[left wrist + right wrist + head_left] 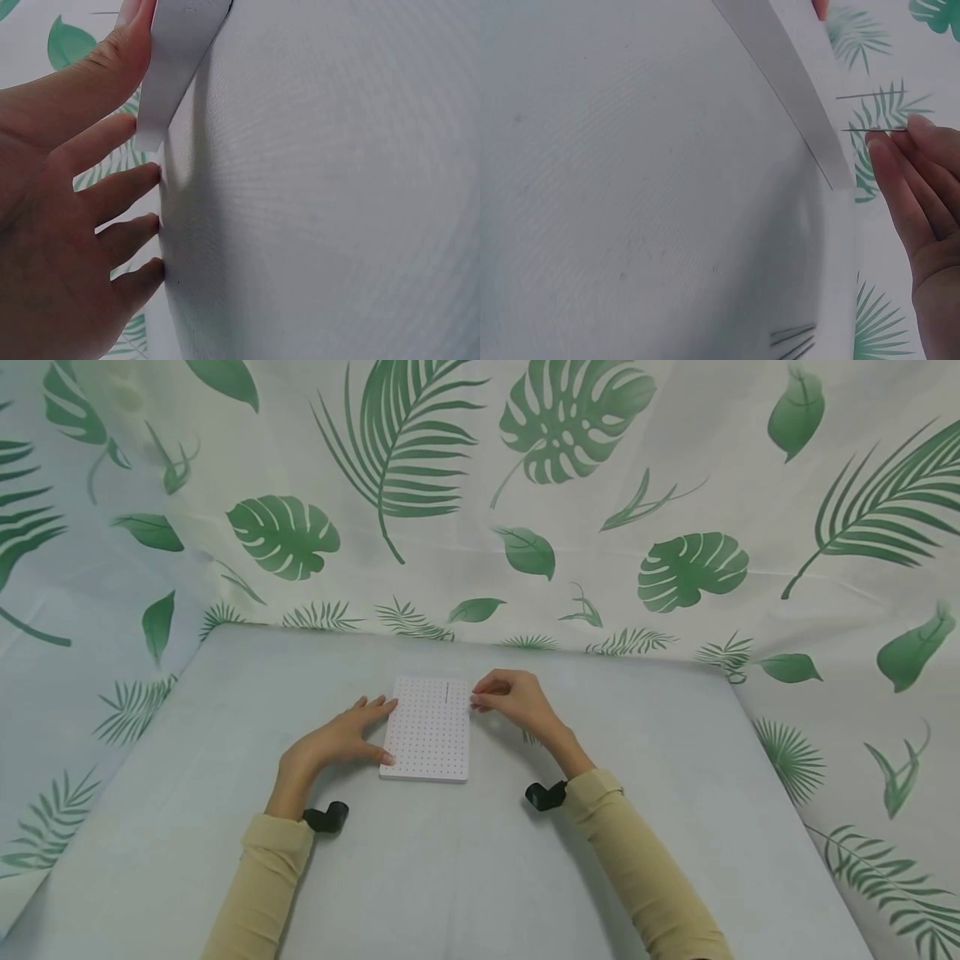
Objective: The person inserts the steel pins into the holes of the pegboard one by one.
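Note:
A white board [425, 735] with rows of small holes lies on the table. One thin dark needle [447, 692] stands upright near its far right corner; the right wrist view shows this standing needle [870, 95] too. With thumb and fingertips, my right hand [517, 700] pinches a second needle [853, 130] just over the board's right edge, its free end close to the board's face. My left hand [337, 737] rests spread along the board's left side, thumb on the near corner and straight fingers [120, 195] reaching down by the far part.
Several loose needles [793, 337] lie on the table to the right of the board, partly under my right wrist in the head view. Each wrist wears a black camera [327, 817]. A leaf-printed cloth [442, 568] hangs behind and beside the white table [420, 868].

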Demonstrator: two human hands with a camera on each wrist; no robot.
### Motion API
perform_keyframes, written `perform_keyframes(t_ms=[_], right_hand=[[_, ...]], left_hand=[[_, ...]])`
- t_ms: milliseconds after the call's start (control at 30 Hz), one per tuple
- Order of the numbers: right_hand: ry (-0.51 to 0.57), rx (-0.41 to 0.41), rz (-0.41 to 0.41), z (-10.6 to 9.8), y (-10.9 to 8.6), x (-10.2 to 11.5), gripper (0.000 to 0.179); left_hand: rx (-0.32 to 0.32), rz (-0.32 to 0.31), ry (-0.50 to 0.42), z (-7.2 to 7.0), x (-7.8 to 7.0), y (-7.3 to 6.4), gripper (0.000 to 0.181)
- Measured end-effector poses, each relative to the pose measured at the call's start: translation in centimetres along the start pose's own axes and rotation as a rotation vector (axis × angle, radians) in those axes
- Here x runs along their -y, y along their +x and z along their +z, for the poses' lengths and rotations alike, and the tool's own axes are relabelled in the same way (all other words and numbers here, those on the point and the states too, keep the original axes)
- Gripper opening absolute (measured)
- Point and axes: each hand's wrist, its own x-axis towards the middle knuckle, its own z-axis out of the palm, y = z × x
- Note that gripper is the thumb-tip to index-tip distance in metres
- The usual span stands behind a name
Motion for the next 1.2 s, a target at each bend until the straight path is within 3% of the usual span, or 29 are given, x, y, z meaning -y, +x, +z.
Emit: perform_keyframes(t_ms=[867, 1200], right_hand=[[0.137, -0.025, -0.021, 2.6, 1.8, 0.8, 0.012], [0.086, -0.03, -0.032, 3.2, 2.1, 0.8, 0.013]], left_hand=[[0.001, -0.01, 0.008, 0.0, 0.2, 0.1, 0.098], [0.002, -0.012, 0.004, 0.0, 0.1, 0.1, 0.097]])
